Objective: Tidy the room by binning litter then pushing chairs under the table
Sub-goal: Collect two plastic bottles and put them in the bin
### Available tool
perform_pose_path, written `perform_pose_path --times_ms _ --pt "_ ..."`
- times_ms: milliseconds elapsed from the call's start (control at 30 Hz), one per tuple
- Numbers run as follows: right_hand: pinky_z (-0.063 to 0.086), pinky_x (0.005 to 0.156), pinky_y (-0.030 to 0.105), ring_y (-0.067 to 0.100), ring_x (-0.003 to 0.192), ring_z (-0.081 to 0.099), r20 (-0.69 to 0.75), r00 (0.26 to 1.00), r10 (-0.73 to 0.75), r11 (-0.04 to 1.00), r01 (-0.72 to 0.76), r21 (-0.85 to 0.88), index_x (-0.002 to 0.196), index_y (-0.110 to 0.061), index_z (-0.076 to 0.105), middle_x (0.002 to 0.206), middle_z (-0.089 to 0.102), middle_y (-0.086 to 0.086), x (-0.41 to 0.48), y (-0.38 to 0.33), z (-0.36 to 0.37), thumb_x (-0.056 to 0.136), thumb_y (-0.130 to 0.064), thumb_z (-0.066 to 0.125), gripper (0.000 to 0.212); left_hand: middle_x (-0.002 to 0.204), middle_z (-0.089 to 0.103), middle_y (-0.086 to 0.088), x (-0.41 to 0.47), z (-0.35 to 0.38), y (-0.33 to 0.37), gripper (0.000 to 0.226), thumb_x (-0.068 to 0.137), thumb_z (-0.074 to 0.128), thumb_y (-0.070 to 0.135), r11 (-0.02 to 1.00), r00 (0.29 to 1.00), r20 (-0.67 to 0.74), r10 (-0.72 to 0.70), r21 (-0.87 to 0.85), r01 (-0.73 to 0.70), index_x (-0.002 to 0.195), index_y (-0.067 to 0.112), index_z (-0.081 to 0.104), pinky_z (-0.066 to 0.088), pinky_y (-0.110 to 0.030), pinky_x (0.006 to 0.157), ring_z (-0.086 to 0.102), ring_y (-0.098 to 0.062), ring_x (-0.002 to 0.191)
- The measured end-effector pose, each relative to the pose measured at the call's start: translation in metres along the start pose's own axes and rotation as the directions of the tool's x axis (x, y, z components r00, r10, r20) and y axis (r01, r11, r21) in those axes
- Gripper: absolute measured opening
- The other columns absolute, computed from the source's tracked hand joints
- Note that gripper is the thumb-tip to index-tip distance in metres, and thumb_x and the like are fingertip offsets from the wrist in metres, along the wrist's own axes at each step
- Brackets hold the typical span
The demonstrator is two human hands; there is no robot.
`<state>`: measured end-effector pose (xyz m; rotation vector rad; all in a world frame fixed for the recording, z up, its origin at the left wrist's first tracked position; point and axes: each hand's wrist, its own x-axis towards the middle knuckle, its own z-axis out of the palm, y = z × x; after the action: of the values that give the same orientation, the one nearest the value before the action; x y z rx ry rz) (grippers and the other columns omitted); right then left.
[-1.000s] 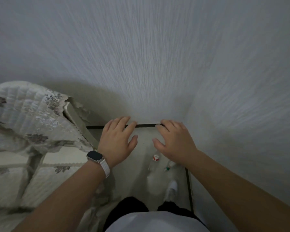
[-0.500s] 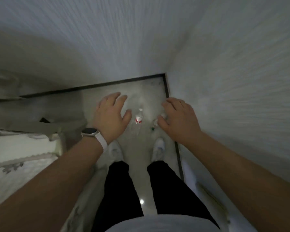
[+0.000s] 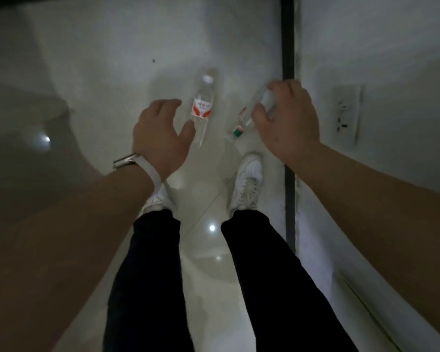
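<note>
Two clear plastic bottles lie on the pale tiled floor in front of my white shoes. The bottle with a red and white label (image 3: 201, 105) lies just right of my left hand (image 3: 160, 135), whose fingers are loosely curved and hold nothing. The other bottle, with a green cap (image 3: 244, 118), lies slanted near the wall. My right hand (image 3: 287, 120) hovers over its upper half with spread, curved fingers. I cannot tell whether that hand touches the bottle.
A white wall with a dark skirting strip (image 3: 288, 47) runs along the right, carrying a wall socket (image 3: 346, 113). My legs in black trousers fill the lower middle. The floor to the left lies in deep shadow.
My view has tipped down and closer to the floor. Both hands have dropped toward the bottles; the right hand now covers part of the green-capped bottle.
</note>
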<state>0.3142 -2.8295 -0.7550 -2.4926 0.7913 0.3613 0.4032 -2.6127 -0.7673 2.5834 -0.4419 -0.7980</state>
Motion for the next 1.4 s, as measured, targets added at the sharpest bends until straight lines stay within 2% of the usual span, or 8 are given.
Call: perform_pose_path --times_ms 233,467,600,733,900,1067,1200,1400 --pt "0.047 0.092 0.048 0.032 0.113 0.051 0.037 0.974 0.225 0.971 -0.227 0.072 0.134 -0.006 0.047 0.127 0.052 0.016 0.034 0.065 0.109 0.085 -0.053 0.043 0.068 0.138 0.051 -0.014 0.061 0.094 -0.034 0.069 0.084 0.047 0.053 0.991 0.989 0.084 -0.125 -0.037 0.129 0.139 0.011 0.048 0.036 -0.039 0.104 0.047 -0.033 0.127" --pt "0.037 0.095 0.025 0.023 0.126 0.045 0.021 0.899 0.438 0.876 -0.431 0.216 0.147 -0.010 0.031 0.141 0.042 0.009 0.057 0.108 0.189 0.088 -0.051 0.059 0.077 0.133 0.051 -0.014 0.107 0.175 -0.062 0.073 0.083 0.065 0.052 0.970 0.962 0.160 -0.223 -0.060 0.234 0.142 0.017 0.040 0.042 -0.040 0.100 0.050 -0.034 0.121" --pt "0.026 0.091 0.020 0.022 0.133 0.039 0.086 0.811 0.579 0.746 -0.569 0.346 0.153 -0.013 0.011 0.151 0.031 0.009 0.067 0.113 0.229 0.088 -0.050 0.064 0.092 0.117 0.059 -0.006 0.115 0.207 -0.079 0.077 0.062 0.068 0.058 0.938 0.939 0.191 -0.285 -0.149 0.314 0.127 0.021 0.047 0.054 -0.047 0.088 0.062 -0.027 0.100" --pt "0.029 0.089 0.019 0.022 0.125 0.046 0.096 0.745 0.660 0.627 -0.617 0.475 0.154 -0.014 0.003 0.147 0.035 0.011 0.081 0.105 0.251 0.085 -0.040 0.068 0.098 0.120 0.057 -0.005 0.118 0.219 -0.094 0.073 0.065 0.072 0.051 0.937 0.935 0.204 -0.291 -0.138 0.321 0.126 0.018 0.046 0.055 -0.043 0.086 0.061 -0.024 0.099" --pt "0.040 0.085 0.026 0.026 0.110 0.055 0.096 0.780 0.619 0.706 -0.606 0.367 0.143 -0.006 0.027 0.132 0.048 0.013 0.081 0.102 0.249 0.083 -0.036 0.067 0.078 0.116 0.058 -0.005 0.114 0.214 -0.096 0.060 0.074 0.069 0.043 0.923 0.925 0.204 -0.320 -0.152 0.352 0.123 0.017 0.045 0.048 -0.033 0.075 0.061 -0.023 0.095" --pt "0.048 0.096 0.041 0.025 0.115 0.052 0.129 0.827 0.548 0.740 -0.551 0.386 0.148 -0.015 0.018 0.136 0.045 0.007 0.059 0.084 0.205 0.079 -0.040 0.071 0.090 0.113 0.058 -0.001 0.096 0.181 -0.068 0.058 0.078 0.074 0.036 0.907 0.926 0.210 -0.313 -0.221 0.357 0.123 0.017 0.044 0.047 -0.030 0.073 0.059 -0.019 0.091" --pt "0.049 0.096 0.048 0.027 0.119 0.051 0.125 0.864 0.488 0.812 -0.502 0.299 0.149 -0.018 0.016 0.137 0.043 0.005 0.040 0.070 0.154 0.081 -0.044 0.070 0.091 0.103 0.054 0.005 0.074 0.134 -0.031 0.049 0.082 0.075 0.031 0.898 0.938 0.161 -0.308 -0.276 0.342 0.116 0.019 0.042 0.035 -0.012 0.059 0.050 0.001 0.072" --pt "0.053 0.085 0.049 0.028 0.107 0.055 0.077 0.910 0.406 0.840 -0.405 0.360 0.144 -0.018 0.022 0.127 0.047 0.005 0.031 0.014 0.065 0.077 -0.043 0.070 0.086 0.102 0.054 0.004 0.042 0.034 0.014 0.048 0.082 0.076 0.030 0.898 0.950 0.074 -0.302 -0.312 0.310 0.113 0.022 0.040 0.038 -0.018 0.064 0.054 -0.015 0.083"
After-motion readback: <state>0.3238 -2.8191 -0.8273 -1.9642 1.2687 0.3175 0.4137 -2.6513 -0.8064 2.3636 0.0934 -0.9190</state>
